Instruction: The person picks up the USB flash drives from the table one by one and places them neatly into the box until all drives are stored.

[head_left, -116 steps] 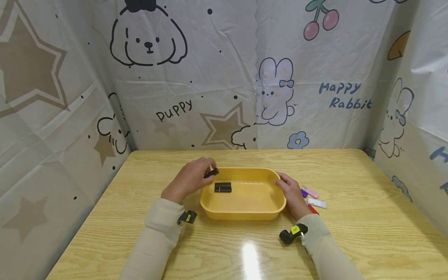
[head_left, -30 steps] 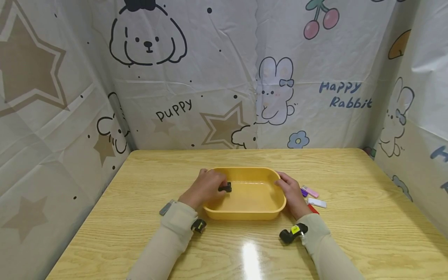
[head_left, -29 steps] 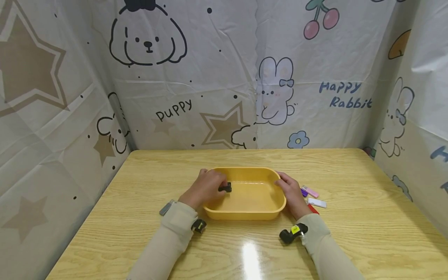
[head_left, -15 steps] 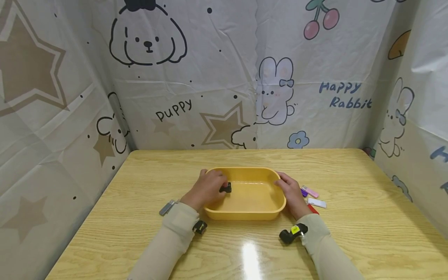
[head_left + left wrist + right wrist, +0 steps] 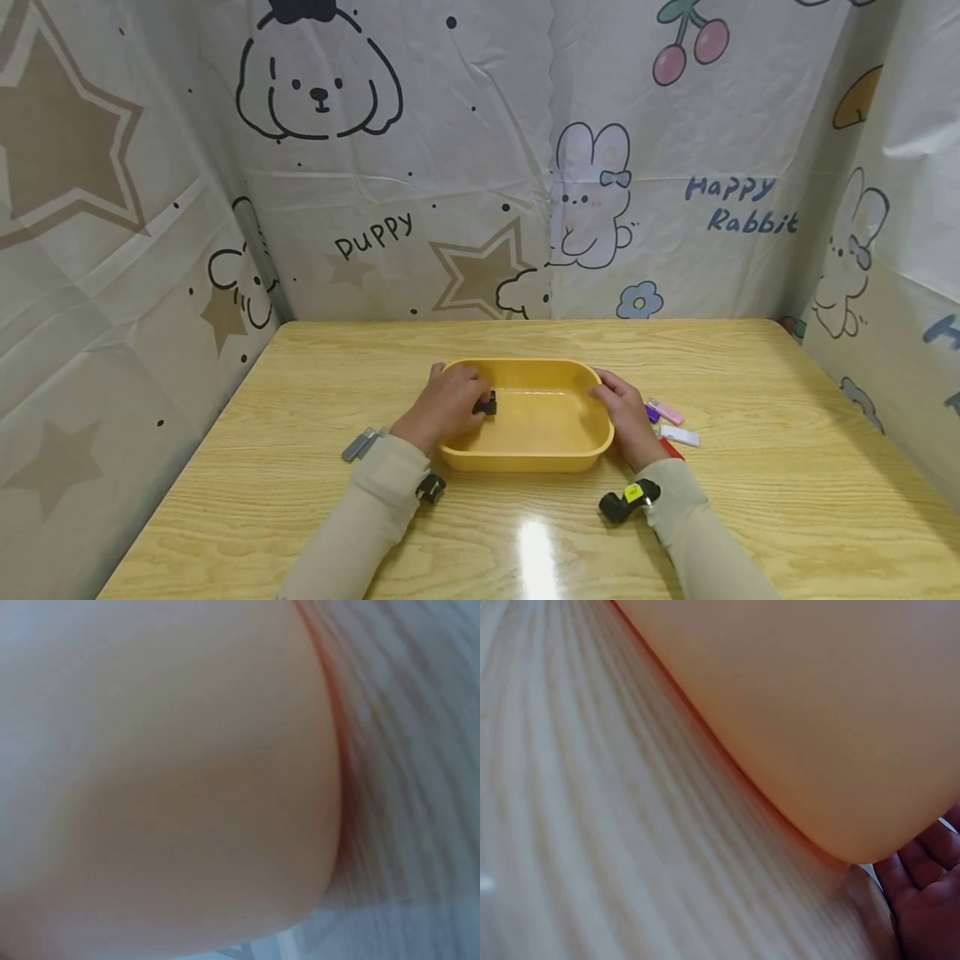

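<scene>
- One yellow tub (image 5: pixel 525 463) stands upright on the desk (image 5: pixel 787 517), between the left hand (image 5: pixel 448 400) and the right hand (image 5: pixel 624 410).
- Left hand: reaches over the tub's left end, fingers bent down inside. Its grip is narrow, holding black sticks (image 5: pixel 488 406) between fingers and thumb; the hand hides part of them, so their number cannot be told.
- Right hand: holds the tub's right end, thumb over the rim, fingers along the outside.
- Black sticks: in the left part of the tub, low down.
- Grey sticks (image 5: pixel 358 444): on the desk left of the tub, partly behind the left sleeve (image 5: pixel 382 500).
- Just right of the right hand, close together on the desk: a pink stick (image 5: pixel 666 411), a purple stick (image 5: pixel 652 413), a white stick (image 5: pixel 680 436) and a red stick (image 5: pixel 671 449), the purple and red ones partly covered.
- Each wrist carries a small black camera (image 5: pixel 430 489).
- Behind the desk hangs a pale curtain (image 5: pixel 465 125) printed with animals, stars and cherries.
- Both wrist views are mostly filled by the tub's outer wall.
</scene>
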{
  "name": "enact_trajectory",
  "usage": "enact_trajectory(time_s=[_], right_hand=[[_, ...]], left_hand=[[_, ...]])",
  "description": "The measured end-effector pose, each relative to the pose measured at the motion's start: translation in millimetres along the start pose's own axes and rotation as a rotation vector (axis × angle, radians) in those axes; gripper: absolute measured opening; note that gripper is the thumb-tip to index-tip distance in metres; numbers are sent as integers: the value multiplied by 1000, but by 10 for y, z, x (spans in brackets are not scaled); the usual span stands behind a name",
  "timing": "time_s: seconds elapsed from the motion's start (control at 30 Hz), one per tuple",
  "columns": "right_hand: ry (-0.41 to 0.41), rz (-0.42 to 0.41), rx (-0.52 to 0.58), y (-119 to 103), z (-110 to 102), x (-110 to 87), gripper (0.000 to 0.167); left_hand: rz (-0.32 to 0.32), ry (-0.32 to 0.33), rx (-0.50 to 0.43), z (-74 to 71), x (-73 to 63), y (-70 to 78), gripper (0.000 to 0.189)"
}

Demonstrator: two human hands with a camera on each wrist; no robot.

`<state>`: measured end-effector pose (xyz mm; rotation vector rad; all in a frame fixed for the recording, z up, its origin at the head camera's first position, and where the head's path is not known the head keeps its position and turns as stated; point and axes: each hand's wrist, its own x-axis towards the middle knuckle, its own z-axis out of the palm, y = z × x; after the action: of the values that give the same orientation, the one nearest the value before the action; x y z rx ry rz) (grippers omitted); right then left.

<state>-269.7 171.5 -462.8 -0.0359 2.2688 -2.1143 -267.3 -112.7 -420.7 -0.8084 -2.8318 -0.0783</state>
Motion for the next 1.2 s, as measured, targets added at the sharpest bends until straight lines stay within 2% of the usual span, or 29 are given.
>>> enact_trajectory(time_s=[1.2], right_hand=[[-11,4,7,-17,-6,-11,43]], left_hand=[[-4,-73,31,-6,4,30,16]])
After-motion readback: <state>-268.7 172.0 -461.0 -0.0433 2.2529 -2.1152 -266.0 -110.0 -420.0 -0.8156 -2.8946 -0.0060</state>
